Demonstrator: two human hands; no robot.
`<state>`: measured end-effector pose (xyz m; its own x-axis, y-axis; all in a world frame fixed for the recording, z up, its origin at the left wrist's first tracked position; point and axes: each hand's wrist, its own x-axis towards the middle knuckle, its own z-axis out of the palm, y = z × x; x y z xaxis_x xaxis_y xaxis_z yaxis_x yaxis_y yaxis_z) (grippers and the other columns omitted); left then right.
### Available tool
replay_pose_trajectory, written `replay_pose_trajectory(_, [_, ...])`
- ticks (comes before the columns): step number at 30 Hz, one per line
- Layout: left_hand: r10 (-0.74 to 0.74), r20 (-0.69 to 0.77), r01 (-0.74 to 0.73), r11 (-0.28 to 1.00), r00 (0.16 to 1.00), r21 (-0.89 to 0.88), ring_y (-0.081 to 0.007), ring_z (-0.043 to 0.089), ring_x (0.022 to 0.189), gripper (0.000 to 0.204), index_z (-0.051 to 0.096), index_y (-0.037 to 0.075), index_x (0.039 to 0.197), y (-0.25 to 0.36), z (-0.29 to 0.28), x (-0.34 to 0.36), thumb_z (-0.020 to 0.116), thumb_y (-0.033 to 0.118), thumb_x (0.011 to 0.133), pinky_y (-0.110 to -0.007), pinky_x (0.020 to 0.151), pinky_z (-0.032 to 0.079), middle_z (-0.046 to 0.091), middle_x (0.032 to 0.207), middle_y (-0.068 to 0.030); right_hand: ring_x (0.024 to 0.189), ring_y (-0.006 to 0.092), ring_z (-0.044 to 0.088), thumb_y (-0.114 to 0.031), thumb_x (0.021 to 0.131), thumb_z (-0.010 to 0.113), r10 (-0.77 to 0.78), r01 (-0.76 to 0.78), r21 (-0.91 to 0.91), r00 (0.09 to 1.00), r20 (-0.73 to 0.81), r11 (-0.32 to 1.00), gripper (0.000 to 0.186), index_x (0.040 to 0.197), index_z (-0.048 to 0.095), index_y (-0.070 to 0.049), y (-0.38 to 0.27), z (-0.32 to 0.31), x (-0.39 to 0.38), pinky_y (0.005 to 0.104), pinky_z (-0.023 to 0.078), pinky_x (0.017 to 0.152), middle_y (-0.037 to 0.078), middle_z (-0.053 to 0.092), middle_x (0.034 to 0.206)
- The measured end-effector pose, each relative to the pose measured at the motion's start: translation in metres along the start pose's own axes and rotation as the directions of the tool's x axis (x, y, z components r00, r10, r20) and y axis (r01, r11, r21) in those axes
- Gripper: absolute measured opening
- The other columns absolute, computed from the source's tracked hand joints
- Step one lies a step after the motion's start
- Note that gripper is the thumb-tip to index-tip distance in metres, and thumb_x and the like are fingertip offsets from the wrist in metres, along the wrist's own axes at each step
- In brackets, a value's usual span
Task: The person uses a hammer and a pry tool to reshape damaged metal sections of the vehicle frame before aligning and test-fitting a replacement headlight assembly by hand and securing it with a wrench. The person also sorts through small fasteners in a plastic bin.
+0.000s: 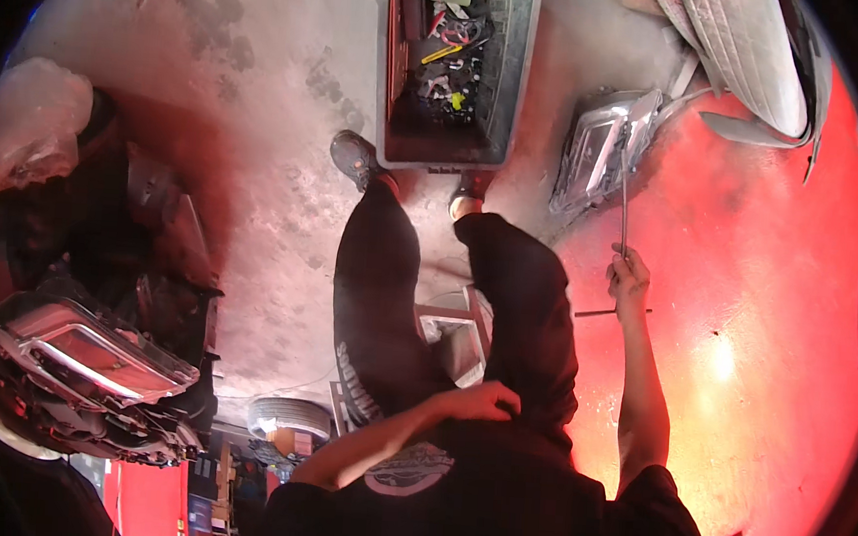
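Note:
My right hand (629, 280) is out to the right, its fingers closed round the lower end of a long thin dark rod (624, 206). The rod points away from me, its far end overlapping a car headlight (593, 160) that lies on the floor; I cannot tell whether they touch. A second thin dark bar (598, 313) passes behind my right wrist, and whether it joins the rod is unclear. On my lap rests my left hand (485, 401), fingers curled in with nothing visible in them.
Between my feet and beyond stands a black bin (522, 77) of tools and small parts. Another headlight (100, 351) tops a heap of dark parts at left. Far right are large curved panels (746, 57). A tyre (288, 417) lies lower left; red light covers the right floor.

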<state>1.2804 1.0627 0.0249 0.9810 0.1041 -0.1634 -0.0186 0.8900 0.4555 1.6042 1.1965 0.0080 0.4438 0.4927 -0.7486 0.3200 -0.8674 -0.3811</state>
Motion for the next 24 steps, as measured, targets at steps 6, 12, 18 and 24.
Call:
replay_pose_trajectory(6, [-0.079, -0.655, 0.067, 0.997, 0.751, -0.045, -0.0174, 0.067, 0.086, 0.025, 0.068, 0.002, 0.113, -0.047, -0.094, 0.002, 0.061, 0.019, 0.097, -0.034, 0.076, 0.054, 0.069, 0.094, -0.0057, 0.051, 0.0092, 0.048, -0.023, 0.102, 0.061, -0.179, 0.178, -0.014, 0.983, -0.045, 0.984, 0.024, 0.117, 0.066, -0.006, 0.005, 0.008, 0.113, 0.0261, 0.038, 0.046, 0.0, 0.056, 0.069])
replay_pose_trajectory(12, [-0.193, -0.947, -0.441, 0.849, 0.256, -0.292, -0.0165, 0.067, 0.088, 0.038, 0.057, 0.005, 0.134, -0.028, -0.205, 0.042, 0.061, 0.013, 0.097, -0.032, 0.074, 0.057, 0.064, 0.102, -0.0062, 0.06, 0.0151, 0.064, -0.028, 0.102, 0.062, -0.233, 0.239, -0.083, 0.969, 0.08, 0.967, 0.021, 0.108, 0.063, -0.008, -0.043, 0.06, 0.304, 0.0287, 0.052, 0.053, 0.004, 0.063, 0.074])
replay_pose_trajectory(18, [-0.203, -0.946, -0.556, 0.77, 0.253, -0.314, -0.0209, 0.063, 0.106, 0.051, 0.043, 0.006, 0.146, -0.014, -0.232, 0.081, 0.061, 0.01, 0.099, -0.038, 0.088, 0.054, 0.062, 0.116, -0.0105, 0.066, 0.0212, 0.069, -0.019, 0.099, 0.061, -0.242, 0.279, -0.256, 0.956, 0.168, 0.926, 0.024, 0.114, 0.062, -0.001, -0.034, 0.114, 0.463, 0.0344, 0.058, 0.057, 0.012, 0.067, 0.086])
replay_pose_trajectory(24, [-0.033, -0.999, -0.672, 0.739, 0.038, -0.05, -0.0202, 0.056, 0.117, 0.055, 0.039, 0.005, 0.149, -0.018, -0.261, 0.115, 0.059, 0.005, 0.098, -0.037, 0.098, 0.048, 0.061, 0.122, -0.0113, 0.087, 0.0239, 0.07, -0.018, 0.093, 0.07, -0.284, 0.41, -0.374, 0.893, 0.348, 0.832, 0.028, 0.115, 0.071, 0.0, 0.008, 0.155, 0.58, 0.0367, 0.059, 0.062, 0.014, 0.07, 0.1])
